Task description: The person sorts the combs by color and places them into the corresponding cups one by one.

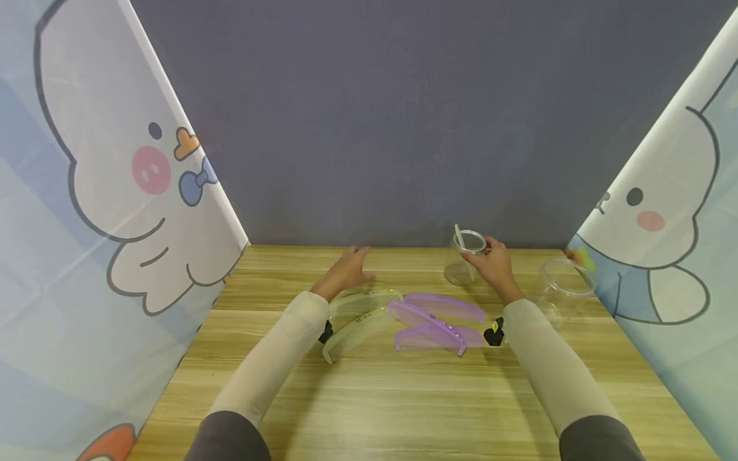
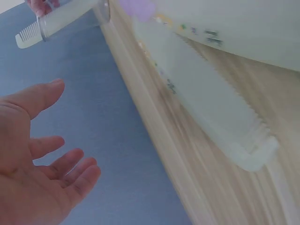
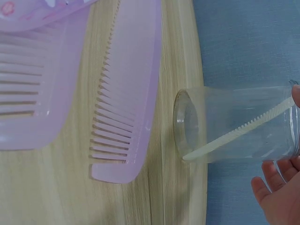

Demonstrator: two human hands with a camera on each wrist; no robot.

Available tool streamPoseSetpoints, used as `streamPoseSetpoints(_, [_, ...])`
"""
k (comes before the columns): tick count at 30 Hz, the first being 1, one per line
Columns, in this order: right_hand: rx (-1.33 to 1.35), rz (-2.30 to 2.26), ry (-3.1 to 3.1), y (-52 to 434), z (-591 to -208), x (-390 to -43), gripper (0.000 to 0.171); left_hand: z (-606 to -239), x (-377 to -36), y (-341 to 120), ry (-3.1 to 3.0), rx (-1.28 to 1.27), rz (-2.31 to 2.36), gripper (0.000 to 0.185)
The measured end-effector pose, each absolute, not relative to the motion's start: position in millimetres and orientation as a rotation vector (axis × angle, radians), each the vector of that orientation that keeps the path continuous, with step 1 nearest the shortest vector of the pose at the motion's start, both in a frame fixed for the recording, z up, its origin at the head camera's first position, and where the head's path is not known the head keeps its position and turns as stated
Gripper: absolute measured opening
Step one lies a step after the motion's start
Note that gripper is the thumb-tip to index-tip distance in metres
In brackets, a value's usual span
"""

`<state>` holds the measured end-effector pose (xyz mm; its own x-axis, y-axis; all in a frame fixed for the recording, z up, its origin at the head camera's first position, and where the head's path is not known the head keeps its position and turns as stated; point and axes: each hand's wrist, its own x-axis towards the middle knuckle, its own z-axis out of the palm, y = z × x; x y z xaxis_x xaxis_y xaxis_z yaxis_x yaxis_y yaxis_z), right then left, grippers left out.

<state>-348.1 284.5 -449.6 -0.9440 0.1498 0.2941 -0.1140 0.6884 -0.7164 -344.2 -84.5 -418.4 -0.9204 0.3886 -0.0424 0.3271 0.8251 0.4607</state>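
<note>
Nearest to us on the desk [image 1: 403,410], a broad strip of bare wood lies between our two sleeves. Beyond it we see the combs in a loose cluster: two pale combs [image 1: 357,320] on the left and three purple combs [image 1: 432,320] on the right, overlapping one another.

Past the cluster, our left hand [image 1: 346,272] rests low near the far edge of the desk, just beyond the upper pale comb. The left wrist view shows what the head view does not: the palm is turned up, the fingers [image 2: 56,168] are spread and relaxed, and they hold nothing.

Our right hand [image 1: 492,262] grips the rim of a clear cup [image 1: 464,259] that stands at the far edge of the desk. A pale comb [image 1: 459,235] stands slanted inside the cup, its end above the rim. The right wrist view confirms that this comb runs from the cup's base to its mouth, and that the cup stands just beside the outermost purple comb without touching it.

To the right, a second clear jar [image 1: 562,285] stands near the right curtain [image 1: 663,243]. The left curtain [image 1: 104,211] and the grey back wall [image 1: 403,115] close the remaining sides.
</note>
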Motion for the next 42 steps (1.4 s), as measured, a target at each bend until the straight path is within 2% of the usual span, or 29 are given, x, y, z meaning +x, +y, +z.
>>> streamPoseSetpoints(15, [-0.021, 1.157, -2.544, 287.4, -451.0, -349.6, 0.069, -440.4, -324.9, -125.7, 2.868, 0.476, 0.596, 0.074])
streamPoseSetpoints(30, [0.006, 1.146, -2.519, 287.2, -453.8, -352.1, 0.068, -480.5, -310.4, -140.3, 2.829, 0.447, 0.517, 0.079])
streamPoseSetpoints(42, [-0.004, 1.116, -2.515, 287.6, -455.3, -352.8, 0.068, -491.6, -307.7, -145.1, 2.853, 0.502, 0.535, 0.063])
